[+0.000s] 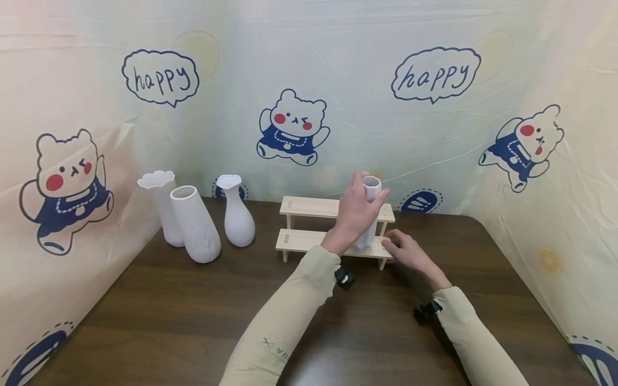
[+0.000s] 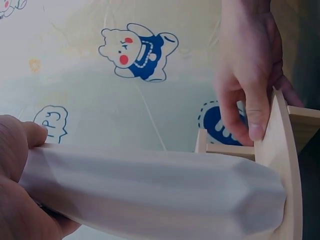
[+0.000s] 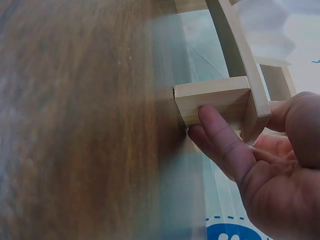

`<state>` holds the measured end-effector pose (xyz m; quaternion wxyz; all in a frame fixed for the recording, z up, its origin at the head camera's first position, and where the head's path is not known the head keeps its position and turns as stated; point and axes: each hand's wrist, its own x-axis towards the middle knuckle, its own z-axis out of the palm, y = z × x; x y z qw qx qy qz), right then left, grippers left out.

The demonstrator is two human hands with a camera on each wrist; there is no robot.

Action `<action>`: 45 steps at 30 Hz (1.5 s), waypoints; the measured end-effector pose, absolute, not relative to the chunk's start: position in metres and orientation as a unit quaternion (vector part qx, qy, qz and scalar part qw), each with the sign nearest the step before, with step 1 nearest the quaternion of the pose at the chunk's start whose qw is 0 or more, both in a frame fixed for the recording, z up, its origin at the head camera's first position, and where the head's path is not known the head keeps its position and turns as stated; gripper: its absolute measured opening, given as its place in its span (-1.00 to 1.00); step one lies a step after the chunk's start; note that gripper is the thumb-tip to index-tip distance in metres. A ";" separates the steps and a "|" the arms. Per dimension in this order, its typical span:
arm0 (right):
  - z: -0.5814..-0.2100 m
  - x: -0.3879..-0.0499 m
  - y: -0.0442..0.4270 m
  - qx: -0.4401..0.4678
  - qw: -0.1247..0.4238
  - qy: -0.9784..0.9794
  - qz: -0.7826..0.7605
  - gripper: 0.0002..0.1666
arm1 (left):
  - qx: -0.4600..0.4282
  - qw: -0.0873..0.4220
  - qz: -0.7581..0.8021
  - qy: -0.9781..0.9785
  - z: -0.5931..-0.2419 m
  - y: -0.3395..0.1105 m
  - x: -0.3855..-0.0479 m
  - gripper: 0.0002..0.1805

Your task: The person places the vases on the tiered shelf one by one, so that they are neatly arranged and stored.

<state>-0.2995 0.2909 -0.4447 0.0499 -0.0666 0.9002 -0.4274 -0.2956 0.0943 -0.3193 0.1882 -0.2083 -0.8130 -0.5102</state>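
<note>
My left hand (image 1: 354,214) grips a white faceted vase (image 1: 370,230) around its upper part, thumb on one side and fingers on the other. The vase stands nearly upright at the right part of the lower step of a two-step wooden display stand (image 1: 304,240). In the left wrist view the vase's base (image 2: 257,200) appears to touch the step board. With my right hand (image 1: 407,251) I hold the right end of that step. In the right wrist view, the thumb lies over the board while fingers (image 3: 225,140) press the stand's leg (image 3: 215,97).
Three more white vases stand on the left of the brown table (image 1: 193,316): one with a ruffled rim (image 1: 164,209), one with a slanted body (image 1: 198,228), and one narrow-necked (image 1: 238,220). A printed curtain (image 1: 357,69) surrounds the back and sides.
</note>
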 end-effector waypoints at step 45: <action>-0.447 -0.299 0.294 -0.064 0.064 0.898 -0.430 -0.46 | -0.174 0.168 -0.417 -0.876 -0.310 0.091 -0.297 -0.39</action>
